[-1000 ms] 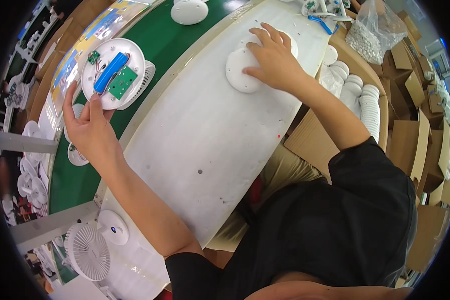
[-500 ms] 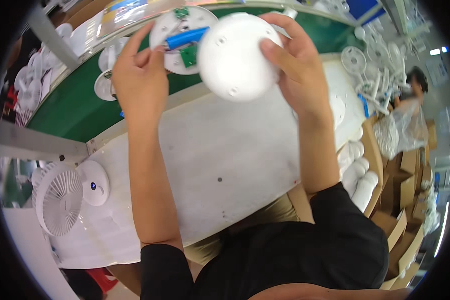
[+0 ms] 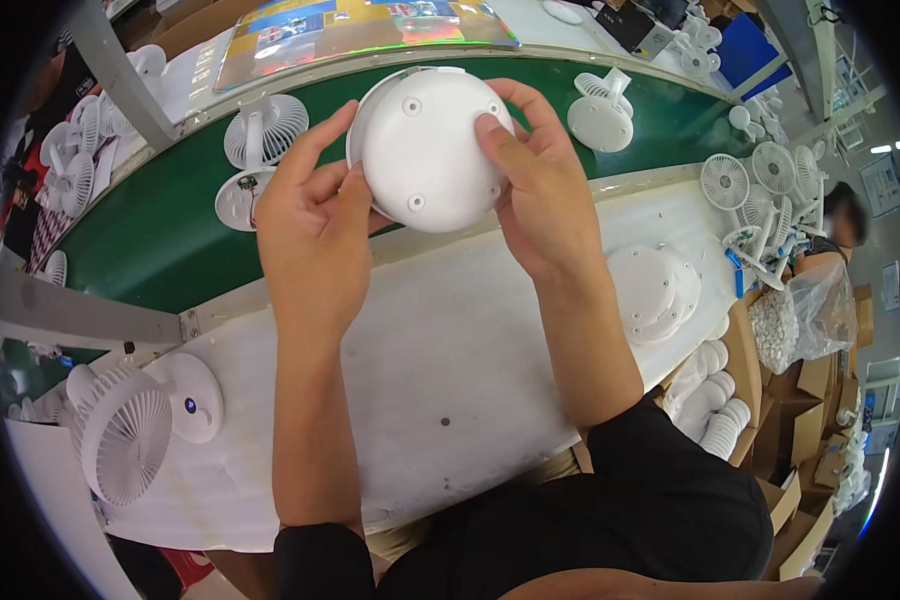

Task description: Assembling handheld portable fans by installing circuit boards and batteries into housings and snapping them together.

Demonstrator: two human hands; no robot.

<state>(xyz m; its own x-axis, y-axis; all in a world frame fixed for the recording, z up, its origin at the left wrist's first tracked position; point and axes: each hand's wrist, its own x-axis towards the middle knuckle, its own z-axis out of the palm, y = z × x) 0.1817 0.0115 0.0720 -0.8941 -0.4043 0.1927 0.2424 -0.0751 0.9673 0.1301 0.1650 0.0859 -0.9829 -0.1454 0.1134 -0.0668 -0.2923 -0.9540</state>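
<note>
A round white cover with screw holes near its edge is held up over the far side of the bench. Behind it shows the rim of a white fan base, and the two lie against each other, slightly offset. My left hand grips the left edge of the base, fingers behind and thumb at the side. My right hand pinches the cover's right side with the thumb on its face. The cover hides the inside of the base.
Beyond my hands runs a green conveyor belt carrying white fans and an opened fan base. A fan stands at left. Stacked round covers lie right, near a carton of white parts. A person is far right.
The cover has moved left onto the open base, hiding its blue battery and green circuit boards. My hands have come closer together, and the view has shifted.
</note>
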